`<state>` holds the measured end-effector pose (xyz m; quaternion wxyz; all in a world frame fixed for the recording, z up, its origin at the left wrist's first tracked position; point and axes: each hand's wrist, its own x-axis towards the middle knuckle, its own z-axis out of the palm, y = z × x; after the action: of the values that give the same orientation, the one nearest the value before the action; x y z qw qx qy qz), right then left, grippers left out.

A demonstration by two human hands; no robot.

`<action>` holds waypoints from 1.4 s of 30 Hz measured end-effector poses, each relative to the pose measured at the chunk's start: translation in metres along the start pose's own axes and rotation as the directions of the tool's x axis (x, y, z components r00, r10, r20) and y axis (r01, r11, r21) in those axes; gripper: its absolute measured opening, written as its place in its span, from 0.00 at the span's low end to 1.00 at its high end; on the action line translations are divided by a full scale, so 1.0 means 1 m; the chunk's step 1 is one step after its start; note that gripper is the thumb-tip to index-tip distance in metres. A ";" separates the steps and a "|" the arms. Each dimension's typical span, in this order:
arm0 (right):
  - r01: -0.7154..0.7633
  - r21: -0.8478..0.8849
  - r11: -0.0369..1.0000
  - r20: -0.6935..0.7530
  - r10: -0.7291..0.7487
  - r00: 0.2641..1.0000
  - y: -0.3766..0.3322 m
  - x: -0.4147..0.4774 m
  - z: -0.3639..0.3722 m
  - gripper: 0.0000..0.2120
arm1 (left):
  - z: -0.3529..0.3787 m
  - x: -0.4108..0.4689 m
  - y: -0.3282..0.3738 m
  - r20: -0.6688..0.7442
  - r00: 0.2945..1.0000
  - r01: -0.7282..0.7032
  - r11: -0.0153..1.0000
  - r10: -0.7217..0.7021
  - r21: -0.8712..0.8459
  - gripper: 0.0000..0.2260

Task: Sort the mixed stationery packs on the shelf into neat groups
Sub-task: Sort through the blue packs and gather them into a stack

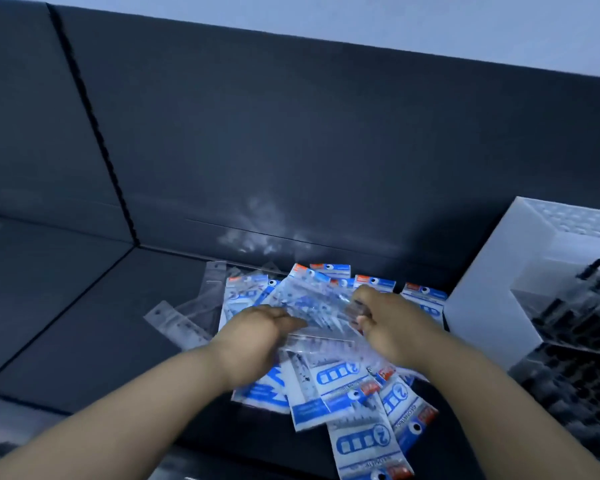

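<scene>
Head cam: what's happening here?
A person is working through a loose pile of blue-and-white plastic stationery packs on a dark grey shelf. The right hand pinches a clear crinkly plastic pack on top of the pile. The left hand touches its other end. The packs lie fanned and overlapping, not yet grouped.

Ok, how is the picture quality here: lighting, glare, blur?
Head view: dim, bluish light; glare streaks on the clear pack between the left hand and right hand; motion blur softens both hands and print on the blue-and-white packs; the shelf runs tilted.
</scene>
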<state>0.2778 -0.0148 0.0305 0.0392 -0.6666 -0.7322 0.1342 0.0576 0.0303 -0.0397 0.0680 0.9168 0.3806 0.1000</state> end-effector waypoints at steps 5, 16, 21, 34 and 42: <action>0.156 -0.011 0.988 0.089 -0.155 0.984 -0.060 0.041 0.003 0.08 | -0.032 -0.031 -0.036 -0.119 0.993 -0.012 0.999 0.017 0.049 0.26; 0.399 0.104 0.911 0.181 -0.412 0.893 -0.306 0.113 0.038 0.10 | -0.098 -0.226 -0.195 -0.280 0.947 0.208 0.966 -0.158 0.157 0.28; 0.421 0.271 0.866 0.183 -0.476 0.860 -0.430 0.150 0.064 0.11 | -0.131 -0.334 -0.270 -0.330 0.910 0.321 0.930 -0.250 0.180 0.28; 0.351 0.398 0.848 0.202 -0.454 0.868 -0.589 0.284 0.099 0.21 | -0.169 -0.372 -0.446 -0.312 0.850 0.477 0.871 -0.425 0.113 0.24; 0.358 0.277 0.891 0.317 -0.437 0.842 -0.631 0.371 0.138 0.21 | -0.172 -0.357 -0.552 -0.105 0.895 0.445 0.889 -0.435 0.110 0.25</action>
<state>-0.4040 0.2834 0.0095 -0.0035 -0.4539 -0.8308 0.3219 -0.6069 0.1721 -0.0303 0.0136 0.8047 0.5863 0.0920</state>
